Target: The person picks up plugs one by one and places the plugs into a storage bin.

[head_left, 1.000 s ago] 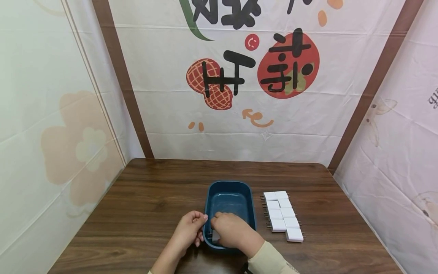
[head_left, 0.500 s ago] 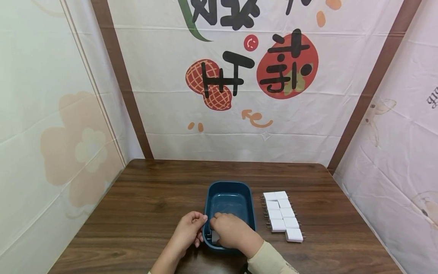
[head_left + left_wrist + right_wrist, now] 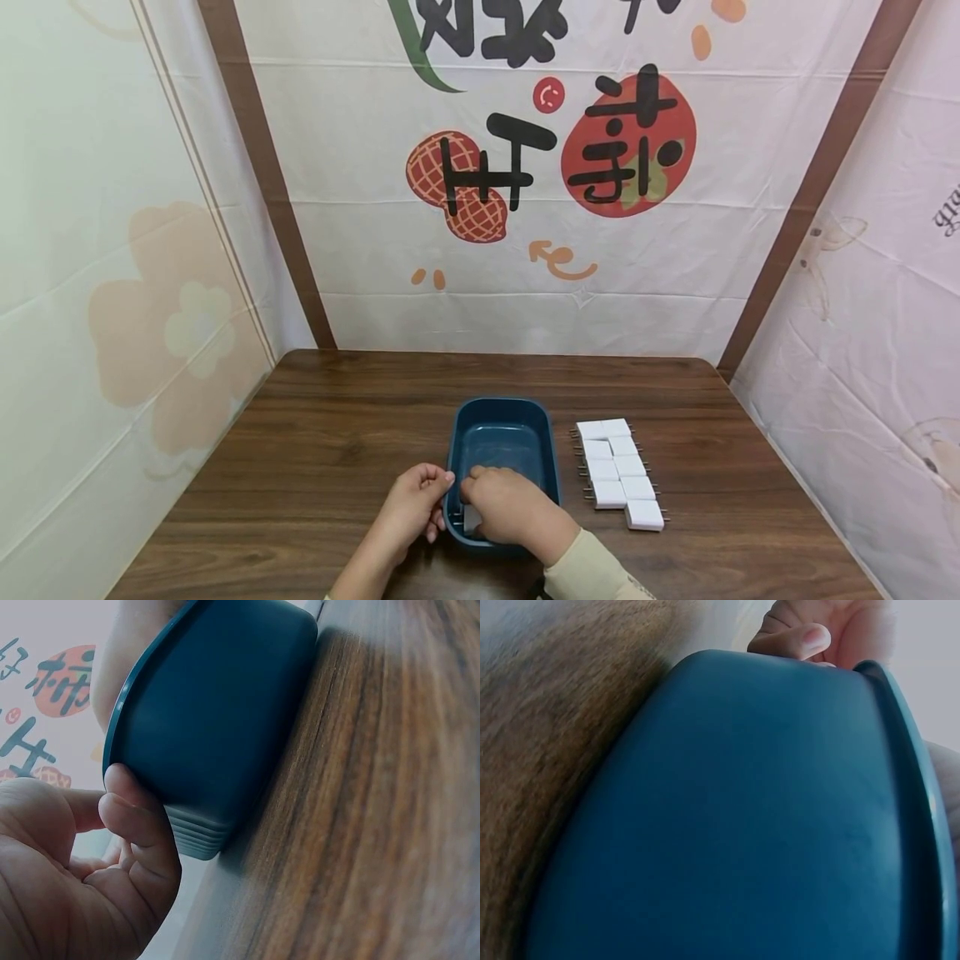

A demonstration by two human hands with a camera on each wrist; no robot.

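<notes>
A dark blue rectangular tray (image 3: 504, 446) stands on the table. My left hand (image 3: 408, 504) is at its left rim; in the left wrist view its thumb and curled fingers (image 3: 139, 817) pinch the edge. Inside the near end of the tray, my right hand (image 3: 513, 508) grips a white charger plug (image 3: 471, 520) whose thin metal prongs point left. Most of that plug is hidden under the hand. The right wrist view is mostly filled by the tray's outer wall (image 3: 742, 810), with part of the left hand (image 3: 802, 637) behind it.
Right of the tray, several white charger plugs (image 3: 617, 467) lie in two touching columns, prongs pointing outward to both sides. They rest on the brown wooden table (image 3: 360, 408). A printed white curtain (image 3: 525, 267) hangs behind the table's far edge.
</notes>
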